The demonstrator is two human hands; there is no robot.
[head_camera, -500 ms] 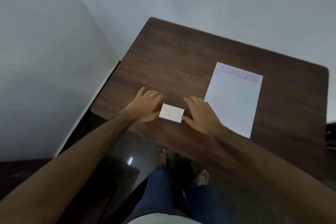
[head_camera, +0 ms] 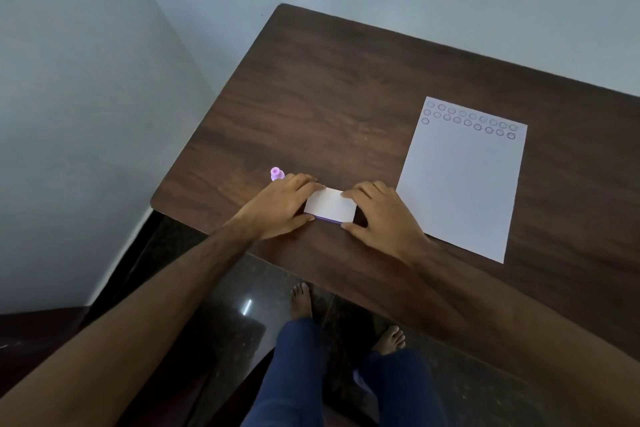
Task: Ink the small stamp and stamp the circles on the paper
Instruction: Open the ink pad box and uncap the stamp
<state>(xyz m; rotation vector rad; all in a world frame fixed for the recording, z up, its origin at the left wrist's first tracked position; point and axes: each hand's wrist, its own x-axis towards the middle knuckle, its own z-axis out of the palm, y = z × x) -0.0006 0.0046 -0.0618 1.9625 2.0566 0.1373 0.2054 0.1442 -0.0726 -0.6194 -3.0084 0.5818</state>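
A small white-lidded ink pad (head_camera: 330, 204) with a purple base edge lies near the table's front edge. My left hand (head_camera: 280, 206) grips its left end and my right hand (head_camera: 381, 215) grips its right end, fingers on top and thumbs at the front. A small pink-purple stamp (head_camera: 276, 173) stands upright on the table just behind my left hand. The white paper (head_camera: 460, 184) lies to the right, with rows of printed circles (head_camera: 467, 120) along its far edge.
The dark wooden table (head_camera: 329, 97) stands against a pale wall, with its left corner close to a side wall. My legs and bare feet (head_camera: 301, 302) are on the dark floor below the front edge.
The view has shifted and the stamp behind my left hand has come into sight. Both hands stay on the ink pad's ends, and a purple edge shows under the lid.
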